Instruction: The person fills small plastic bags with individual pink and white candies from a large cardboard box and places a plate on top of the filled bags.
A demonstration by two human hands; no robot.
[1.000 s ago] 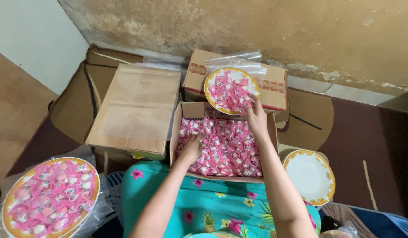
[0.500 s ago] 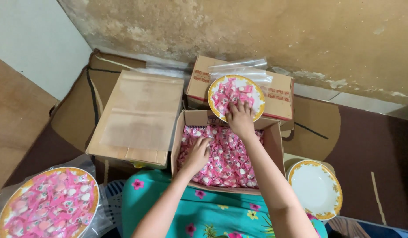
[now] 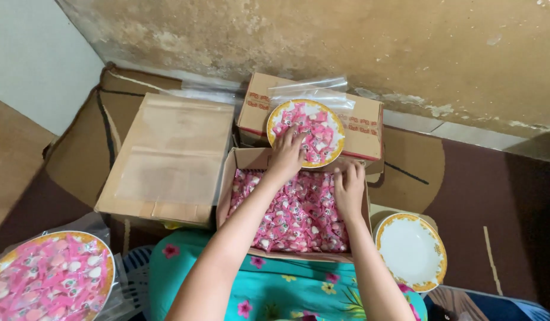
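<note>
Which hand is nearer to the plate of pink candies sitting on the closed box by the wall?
Left. The left hand rests on the plate of pink candies, fingers over its near edge. The right hand is lower, on the candies in the open box.

Closed brown cardboard box (image 3: 171,156), left of centre, flaps down and top bare. Empty white plate with a yellow patterned rim (image 3: 411,251), lower right, resting on the dark brown floor mat (image 3: 495,202). A second plate heaped with pink wrapped sweets (image 3: 46,279), lower left corner (cut off by the frame edge, lying on clear plastic). Stained, flaking wall (image 3: 346,41) across the top. Teal floral cloth (image 3: 275,288) along the bottom centre.
</note>
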